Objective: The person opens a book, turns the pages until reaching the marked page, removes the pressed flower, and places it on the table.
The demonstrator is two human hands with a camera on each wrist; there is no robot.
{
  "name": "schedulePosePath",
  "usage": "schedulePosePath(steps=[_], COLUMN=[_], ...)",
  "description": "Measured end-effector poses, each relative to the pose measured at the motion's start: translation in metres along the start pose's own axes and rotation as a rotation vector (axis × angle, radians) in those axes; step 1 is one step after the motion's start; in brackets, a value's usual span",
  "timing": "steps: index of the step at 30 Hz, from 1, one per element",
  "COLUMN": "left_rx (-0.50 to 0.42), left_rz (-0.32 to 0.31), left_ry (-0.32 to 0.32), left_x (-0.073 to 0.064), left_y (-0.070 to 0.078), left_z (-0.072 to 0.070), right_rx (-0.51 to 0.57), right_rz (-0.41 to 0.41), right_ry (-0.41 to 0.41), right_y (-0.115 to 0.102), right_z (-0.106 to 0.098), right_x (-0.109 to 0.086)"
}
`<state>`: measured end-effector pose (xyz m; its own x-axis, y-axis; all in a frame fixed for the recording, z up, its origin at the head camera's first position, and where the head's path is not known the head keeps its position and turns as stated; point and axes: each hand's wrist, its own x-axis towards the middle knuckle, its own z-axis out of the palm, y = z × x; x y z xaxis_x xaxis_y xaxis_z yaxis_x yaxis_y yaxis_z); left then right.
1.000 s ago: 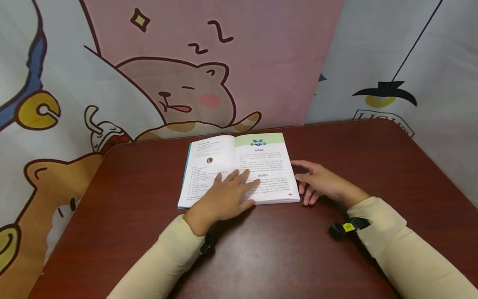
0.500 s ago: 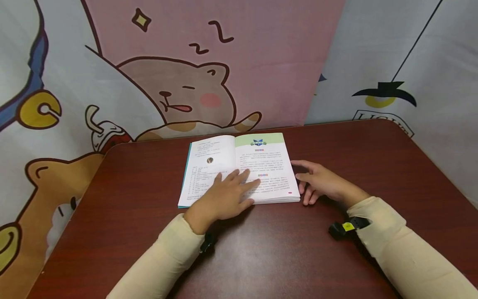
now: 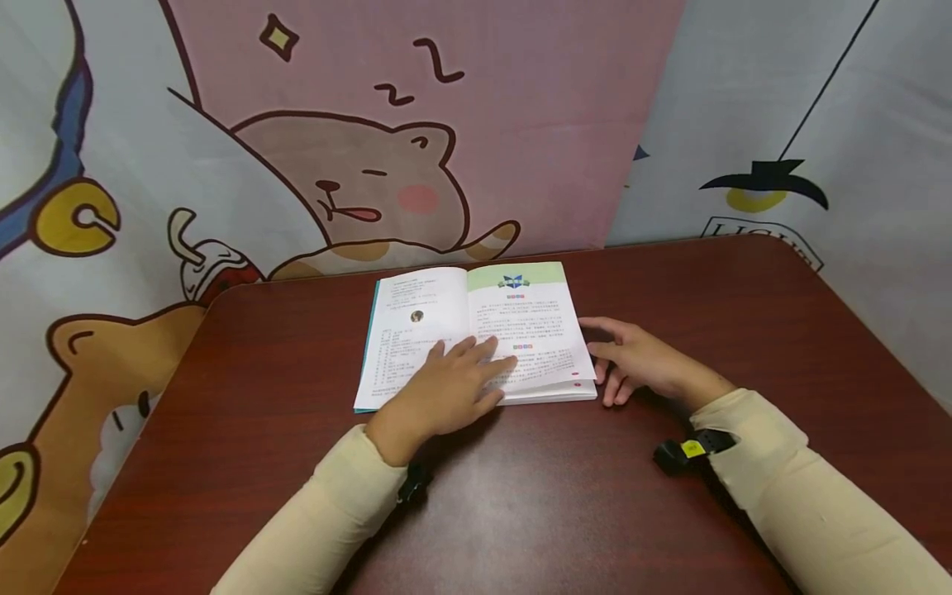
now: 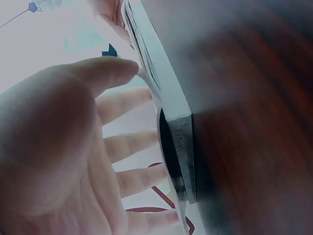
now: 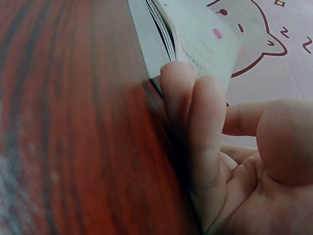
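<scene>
An open book [image 3: 416, 364] lies on the table, printed text on both pages and a green band atop the right one. My left hand [image 3: 446, 392] rests across its lower middle, fingers spread; the left wrist view shows the same palm [image 4: 54, 142] above the pages, straight fingers touching the paper. At the book's right edge, my right hand [image 3: 643, 364] pinches the edge of a page [image 3: 543, 330] between thumb and index finger. That page's lower corner stands a little off the stack. In the right wrist view the lifted page [image 5: 205, 44] rises above the page block [image 5: 164, 29], near the curled fingers [image 5: 208, 127].
The brown wooden table [image 3: 521, 512] extends around the book on all sides. Behind it hangs a cloth [image 3: 550, 124] printed with a sleeping cartoon bear. A dark strap with a small device [image 3: 680, 454] sits on the right wrist.
The right page's lower corner has lifted off the stack, baring another page beneath it. Both hands have stayed almost in place.
</scene>
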<state>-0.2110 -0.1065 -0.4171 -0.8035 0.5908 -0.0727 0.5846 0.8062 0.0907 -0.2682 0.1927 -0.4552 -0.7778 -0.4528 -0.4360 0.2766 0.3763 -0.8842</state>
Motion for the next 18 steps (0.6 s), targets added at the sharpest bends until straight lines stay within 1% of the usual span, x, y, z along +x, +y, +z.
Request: schedulePosePath(steps=[4,8,12,18], left_rx=[0.032,0.058,0.072,0.071], left_rz=[0.056,0.104,0.124,0.119], left_ry=[0.071,0.118,0.132,0.131], left_x=[0.0011,0.0033,0.0044,0.0044], left_y=[-0.0013,-0.0019,-0.0014,0.0005], left_z=[0.0021,0.0049,0.0058,0.0053], right_rx=[-0.001,0.001,0.005,0.010], right_rz=[-0.003,-0.010,-0.012,-0.016], right_ry=[-0.001,-0.002,-0.003,-0.005], right_y=[-0.0001,-0.0016,-0.0039,-0.0055], right_z=[-0.0003,0.0005,0.0011,0.0009], right_x=[0.0008,-0.0001,-0.0021,-0.0047])
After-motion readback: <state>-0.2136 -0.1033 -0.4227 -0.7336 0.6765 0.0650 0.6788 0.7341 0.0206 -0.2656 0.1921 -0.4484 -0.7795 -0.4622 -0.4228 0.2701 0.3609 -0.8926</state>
